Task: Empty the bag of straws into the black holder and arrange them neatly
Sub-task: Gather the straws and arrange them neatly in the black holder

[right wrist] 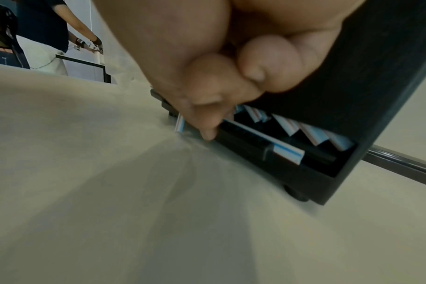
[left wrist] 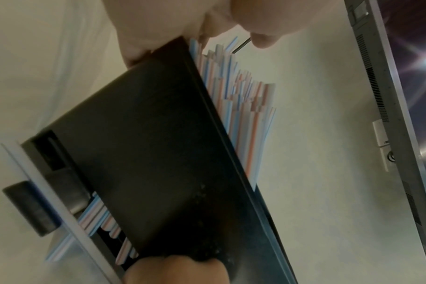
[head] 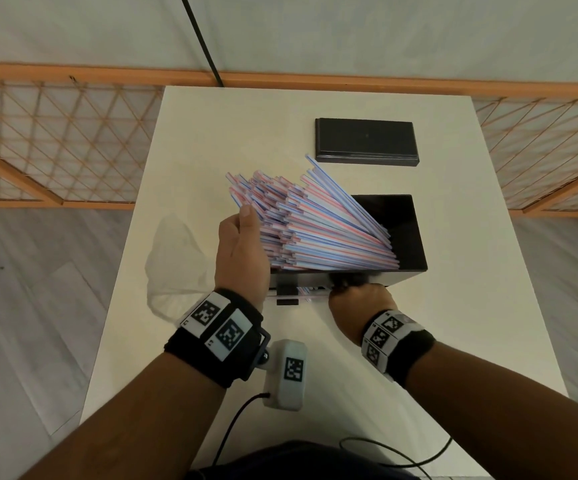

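The black holder [head: 410,237] stands open-topped at mid-table. A big bundle of red- and blue-striped straws [head: 315,216] leans out of it, fanned up and to the left. My left hand [head: 242,244] holds the bundle's left side, thumb on top, with the other fingers hidden behind the straws. In the left wrist view the straws [left wrist: 246,119] stick up past the holder's wall [left wrist: 146,144]. My right hand [head: 360,301] grips the holder's low front edge. The right wrist view shows its curled fingers [right wrist: 219,76] on the black front [right wrist: 377,76], above a slot with straw ends [right wrist: 311,132].
An empty clear plastic bag [head: 176,258] lies crumpled on the white table [head: 211,133], left of my left hand. The holder's black lid [head: 365,142] lies flat behind the holder. A cable [head: 232,427] trails at the near edge. An orange lattice fence [head: 55,133] runs behind the table.
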The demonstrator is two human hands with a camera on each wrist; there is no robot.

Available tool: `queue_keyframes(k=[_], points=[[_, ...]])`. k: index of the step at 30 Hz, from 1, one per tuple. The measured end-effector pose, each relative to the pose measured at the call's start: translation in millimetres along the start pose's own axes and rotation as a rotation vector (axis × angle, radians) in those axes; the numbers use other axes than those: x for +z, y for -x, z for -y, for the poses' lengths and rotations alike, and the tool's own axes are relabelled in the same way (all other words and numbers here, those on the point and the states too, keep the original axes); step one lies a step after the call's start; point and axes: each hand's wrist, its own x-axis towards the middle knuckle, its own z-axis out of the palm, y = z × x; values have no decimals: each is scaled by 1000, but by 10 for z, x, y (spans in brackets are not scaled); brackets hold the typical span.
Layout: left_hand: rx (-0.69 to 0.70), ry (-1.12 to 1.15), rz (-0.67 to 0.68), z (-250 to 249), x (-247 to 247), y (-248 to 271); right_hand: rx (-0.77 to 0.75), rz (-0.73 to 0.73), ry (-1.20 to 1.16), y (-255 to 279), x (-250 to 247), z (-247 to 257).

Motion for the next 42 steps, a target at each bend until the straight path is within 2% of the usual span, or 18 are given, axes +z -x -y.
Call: queue_keyframes(k=[7, 13, 18, 19, 24, 29, 32, 34, 37, 42], points=[[4, 75, -22, -45, -21, -36, -67, -82, -25, 369, -336, -100], [57, 204, -34, -191, -69, -51, 49, -395, -79, 721, -548, -383], [57, 313, -46, -312, -116, -43, 102, -632, -211, 625, -810, -644], [56, 323, -36, -305, -108, -51, 99, -632, -242, 556, -837, -666], [77, 256, -21, -177, 24, -29, 99, -421, -340, 175, -863, -733], [89, 148, -35, -110, 91, 30, 128, -315, -376, -31, -756, -812], [130, 143, -39, -94, 100, 7, 144, -314, -403, -49, -757, -790], [170, 135, -44, -97, 100, -3, 126, -371, -429, -2, -796, -759], [211, 143, -41, -86, 115, -11, 11, -458, -508, 118, -854, -671], [205, 165, -25, -71, 143, 21, -84, -273, -550, 168, -762, -571]])
